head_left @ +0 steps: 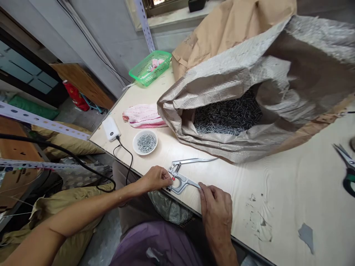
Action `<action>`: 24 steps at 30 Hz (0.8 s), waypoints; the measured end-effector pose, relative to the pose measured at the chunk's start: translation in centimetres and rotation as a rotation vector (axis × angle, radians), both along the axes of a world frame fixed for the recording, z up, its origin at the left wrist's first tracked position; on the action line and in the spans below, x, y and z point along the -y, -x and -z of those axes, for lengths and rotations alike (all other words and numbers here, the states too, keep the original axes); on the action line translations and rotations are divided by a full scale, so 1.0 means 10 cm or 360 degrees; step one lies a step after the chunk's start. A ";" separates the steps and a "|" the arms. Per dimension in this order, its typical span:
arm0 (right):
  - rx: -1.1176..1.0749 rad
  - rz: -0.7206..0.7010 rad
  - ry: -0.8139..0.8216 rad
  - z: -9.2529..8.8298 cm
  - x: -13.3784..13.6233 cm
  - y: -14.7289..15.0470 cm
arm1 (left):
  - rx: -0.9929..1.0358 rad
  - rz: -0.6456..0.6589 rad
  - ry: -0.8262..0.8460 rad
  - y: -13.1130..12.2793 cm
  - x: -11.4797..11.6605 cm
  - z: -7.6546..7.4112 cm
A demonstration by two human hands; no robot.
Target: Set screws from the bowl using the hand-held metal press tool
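A metal snap plier tool (183,173) lies flat at the near edge of the pale wooden table (277,184), its handles spread apart. My left hand (155,178) pinches at the tool's jaw end, fingers closed on something too small to make out. My right hand (216,205) rests on the table with fingertips touching the lower handle. A small white bowl (145,142) of tiny metal parts sits just beyond the tool.
A large open woven sack (235,92) full of small dark metal parts fills the table's middle. A pink cloth (144,115), a white power bank (111,128) with its cable, a green basket (149,67) and scissors (346,166) at the right edge also lie here.
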State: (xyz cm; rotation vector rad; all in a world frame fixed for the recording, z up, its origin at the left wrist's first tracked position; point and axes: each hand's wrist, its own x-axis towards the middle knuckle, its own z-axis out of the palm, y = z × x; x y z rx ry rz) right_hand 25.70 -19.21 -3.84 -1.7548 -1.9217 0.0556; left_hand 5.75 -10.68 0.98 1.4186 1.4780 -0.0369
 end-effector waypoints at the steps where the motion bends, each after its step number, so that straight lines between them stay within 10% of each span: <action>1: 0.0008 -0.0006 -0.0010 0.00 0.00 0.00 | -0.0002 0.0038 0.0033 0.01 -0.02 0.01; 11: -0.0009 -0.0085 0.0069 -0.05 -0.02 -0.06 | -0.0141 0.0128 0.0118 -0.01 -0.05 0.00; 24: 0.0460 -0.0747 0.0196 -0.13 -0.75 -0.47 | 0.0031 -0.0062 0.0073 0.03 0.07 0.09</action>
